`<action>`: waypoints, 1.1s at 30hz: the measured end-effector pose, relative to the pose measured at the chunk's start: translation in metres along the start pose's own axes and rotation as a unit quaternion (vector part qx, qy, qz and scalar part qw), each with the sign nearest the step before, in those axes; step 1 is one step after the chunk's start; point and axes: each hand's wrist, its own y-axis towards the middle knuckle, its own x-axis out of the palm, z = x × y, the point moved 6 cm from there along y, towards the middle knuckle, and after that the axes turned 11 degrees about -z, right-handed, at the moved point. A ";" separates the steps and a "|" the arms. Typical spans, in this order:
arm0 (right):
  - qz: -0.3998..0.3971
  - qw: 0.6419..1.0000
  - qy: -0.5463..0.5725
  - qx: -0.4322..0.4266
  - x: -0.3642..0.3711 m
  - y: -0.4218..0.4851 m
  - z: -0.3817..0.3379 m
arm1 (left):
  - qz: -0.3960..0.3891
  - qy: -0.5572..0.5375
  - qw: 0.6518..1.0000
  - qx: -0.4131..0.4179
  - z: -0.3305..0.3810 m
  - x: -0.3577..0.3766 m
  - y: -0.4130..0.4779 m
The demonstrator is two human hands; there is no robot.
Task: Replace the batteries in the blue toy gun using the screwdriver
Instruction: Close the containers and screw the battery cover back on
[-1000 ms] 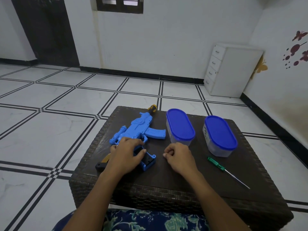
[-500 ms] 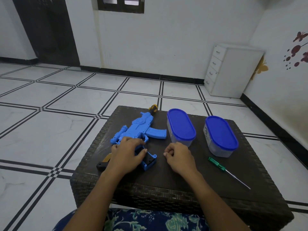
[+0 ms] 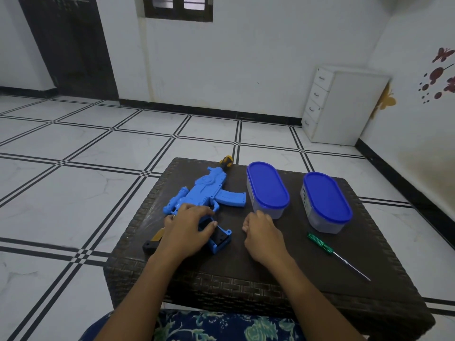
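Note:
The blue toy gun (image 3: 208,190) lies flat on the dark woven table (image 3: 270,267), muzzle toward the far edge. My left hand (image 3: 188,230) rests on its grip end, fingers curled over the open dark battery compartment (image 3: 218,238). My right hand (image 3: 262,233) lies on the table to the right of the gun, fingers loosely curled, holding nothing that I can see. The green-handled screwdriver (image 3: 330,252) lies on the table to the right of my right hand, tip toward the near right corner.
Two clear oval containers with blue lids stand at the back, one (image 3: 267,188) beside the gun's magazine, the other (image 3: 326,200) further right. A white drawer unit (image 3: 344,107) stands against the far wall. Tiled floor surrounds the table.
None apart from a slight shift of the camera; both hands stay where they were.

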 end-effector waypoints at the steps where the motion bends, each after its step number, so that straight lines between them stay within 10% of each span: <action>1: 0.003 1.000 -0.001 0.000 0.000 0.000 0.000 | 0.000 0.000 1.000 -0.001 0.000 0.000 0.000; 33: 0.090 0.964 0.244 -0.049 -0.018 -0.012 -0.010 | -0.008 -0.003 1.000 0.002 -0.002 -0.002 -0.001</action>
